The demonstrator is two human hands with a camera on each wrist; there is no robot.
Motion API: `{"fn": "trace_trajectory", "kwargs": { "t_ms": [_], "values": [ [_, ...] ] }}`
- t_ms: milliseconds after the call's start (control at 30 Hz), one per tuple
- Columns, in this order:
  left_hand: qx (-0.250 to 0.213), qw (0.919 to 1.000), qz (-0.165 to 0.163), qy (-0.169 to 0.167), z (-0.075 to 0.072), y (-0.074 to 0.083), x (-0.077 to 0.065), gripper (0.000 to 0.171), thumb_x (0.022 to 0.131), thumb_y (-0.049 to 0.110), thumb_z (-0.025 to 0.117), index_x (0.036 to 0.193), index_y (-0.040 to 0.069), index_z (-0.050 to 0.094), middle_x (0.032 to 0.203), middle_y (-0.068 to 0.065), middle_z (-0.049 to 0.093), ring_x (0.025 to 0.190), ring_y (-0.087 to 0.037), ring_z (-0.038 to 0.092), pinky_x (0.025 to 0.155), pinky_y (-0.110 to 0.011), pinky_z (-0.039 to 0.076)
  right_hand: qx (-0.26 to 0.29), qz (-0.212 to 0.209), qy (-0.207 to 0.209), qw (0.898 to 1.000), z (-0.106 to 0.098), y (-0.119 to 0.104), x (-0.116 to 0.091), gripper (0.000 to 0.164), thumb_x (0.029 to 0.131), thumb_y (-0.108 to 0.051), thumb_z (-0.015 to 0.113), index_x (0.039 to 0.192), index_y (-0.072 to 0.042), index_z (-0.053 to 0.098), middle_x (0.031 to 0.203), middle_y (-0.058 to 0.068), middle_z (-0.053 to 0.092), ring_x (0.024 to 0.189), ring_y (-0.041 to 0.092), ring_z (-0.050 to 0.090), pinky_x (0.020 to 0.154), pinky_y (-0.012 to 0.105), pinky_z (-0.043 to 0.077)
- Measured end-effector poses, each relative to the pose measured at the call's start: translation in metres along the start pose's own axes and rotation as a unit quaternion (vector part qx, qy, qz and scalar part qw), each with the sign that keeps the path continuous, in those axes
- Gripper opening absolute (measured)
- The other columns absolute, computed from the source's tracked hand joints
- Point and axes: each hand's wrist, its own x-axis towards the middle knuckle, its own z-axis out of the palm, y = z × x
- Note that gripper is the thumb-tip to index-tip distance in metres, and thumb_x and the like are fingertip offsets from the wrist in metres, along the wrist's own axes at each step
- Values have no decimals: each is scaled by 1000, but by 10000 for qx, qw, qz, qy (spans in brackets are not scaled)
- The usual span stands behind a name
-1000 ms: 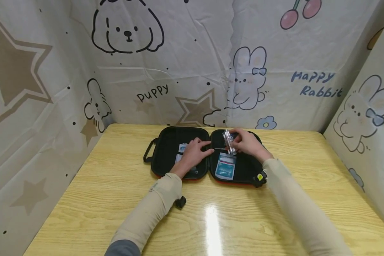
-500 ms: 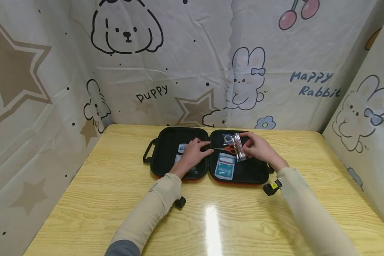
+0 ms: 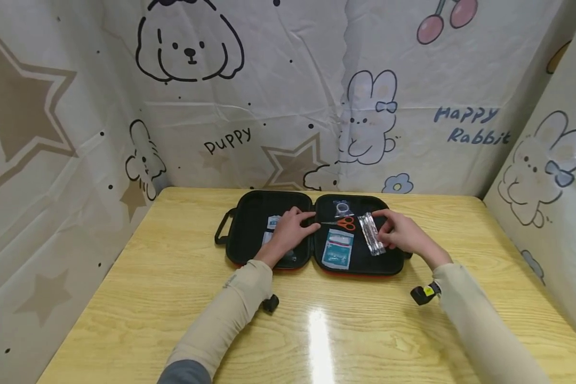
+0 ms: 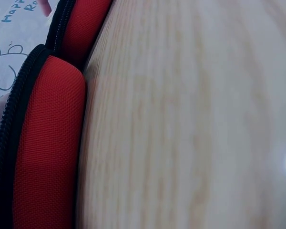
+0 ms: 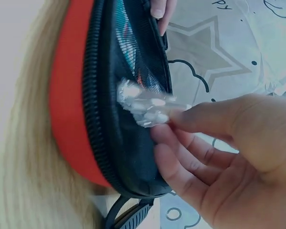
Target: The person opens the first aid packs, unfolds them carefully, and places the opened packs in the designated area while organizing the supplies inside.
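Note:
A black-lined case with a red shell lies unfolded on the table. My right hand pinches a long, shiny clear packet between thumb and fingers, over the right half. In the right wrist view, the packet shows whitish pieces inside. My left hand rests across the left half, fingers reaching the hinge side. Orange-handled scissors lie in the right half, between a small bag with a white ring and a teal-and-white packet. Small blue-and-white sachets are partly hidden by the left hand.
The wooden table extends in front of and beside the case. A carry handle sticks out at the case's left. Behind the table hangs a printed cloth. Each wrist wears a small black camera.
My right hand has carried the clear packet rightward and toward me, uncovering the scissors and the bag with the ring. The left hand has stayed in place.

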Motion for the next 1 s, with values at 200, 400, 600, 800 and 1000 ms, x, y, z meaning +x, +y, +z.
{"fn": "trace_trajectory", "kwargs": {
  "t_ms": [200, 400, 600, 800, 1000],
  "values": [
    [48, 10000, 30, 22, 0, 0, 1, 51, 95, 52, 61, 139, 27, 60, 115, -7, 54, 98, -22, 48, 83, -37, 43, -233, 100, -27, 9997, 0, 2, -6, 55, 91, 3, 60, 143, 4, 42, 81, 13, 64, 63, 20, 62, 53, 31, 51],
    [51, 10000, 46, 46, 0, -1, 1, 52, 94, 52, 61, 139, 27, 60, 114, -6, 53, 97, -21, 47, 83, -37, 43, -481, 128, -172, 9986, 3, -1, -7, 53, 88, 4, 62, 138, 9, 46, 75, 11, 61, 61, 17, 58, 54, 30, 47],
    [9, 10000, -13, 24, 0, -1, 1, 52, 94, 53, 61, 140, 27, 59, 112, -5, 53, 95, -21, 47, 80, -35, 42, -924, 413, -358, 9942, 10, -10, -6, 52, 88, 4, 60, 137, 11, 45, 75, 8, 59, 62, 15, 54, 56, 29, 46],
    [9, 10000, -26, 0, -1, 1, 1, 52, 94, 52, 61, 139, 27, 60, 113, -6, 53, 97, -22, 47, 82, -36, 43, -711, 686, -688, 9927, 19, -14, -5, 45, 91, 4, 56, 135, 13, 47, 75, 10, 60, 60, 16, 60, 56, 30, 54],
    [-13, 10000, -13, 25, -1, 1, 0, 51, 94, 52, 62, 139, 27, 60, 113, -6, 53, 97, -21, 48, 82, -36, 43, -692, 728, -679, 9926, 22, -14, -6, 42, 92, 4, 55, 133, 13, 50, 75, 11, 60, 59, 17, 60, 56, 31, 54]
  ]
}}
